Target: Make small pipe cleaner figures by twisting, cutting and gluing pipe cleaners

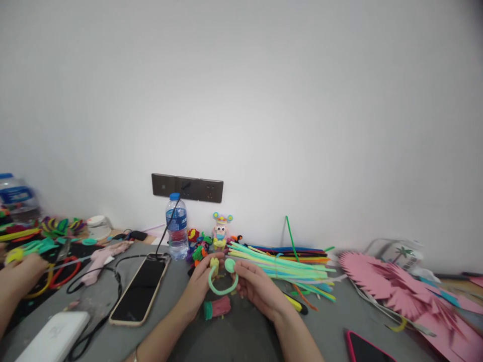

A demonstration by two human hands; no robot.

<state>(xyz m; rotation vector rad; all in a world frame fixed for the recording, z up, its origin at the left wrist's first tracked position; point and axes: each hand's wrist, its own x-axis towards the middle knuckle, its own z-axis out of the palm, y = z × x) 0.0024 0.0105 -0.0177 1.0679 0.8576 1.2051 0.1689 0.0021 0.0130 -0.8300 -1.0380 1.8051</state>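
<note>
Between my hands is a mint-green pipe cleaner [222,292] bent into a U. My left hand [196,287] pinches its left end, where a small yellow fuzzy piece [214,265] shows. At the other end sits a round mint-green disc [230,265], and my right hand [258,287] grips there with thumb and fingers closed. Just below them a pink and green fuzzy piece [217,307] lies on the grey table [234,342]. Behind my hands stands a small pipe-cleaner doll [220,232] with big eyes.
A water bottle [177,229], a cabled phone [141,291], a white power bank [55,338] and a pink glue gun [100,262] are leftward. Bundled pipe cleaners [283,266], pink cut paper [403,289] and another phone [368,348] lie rightward. Another person's hand [26,274] works far left.
</note>
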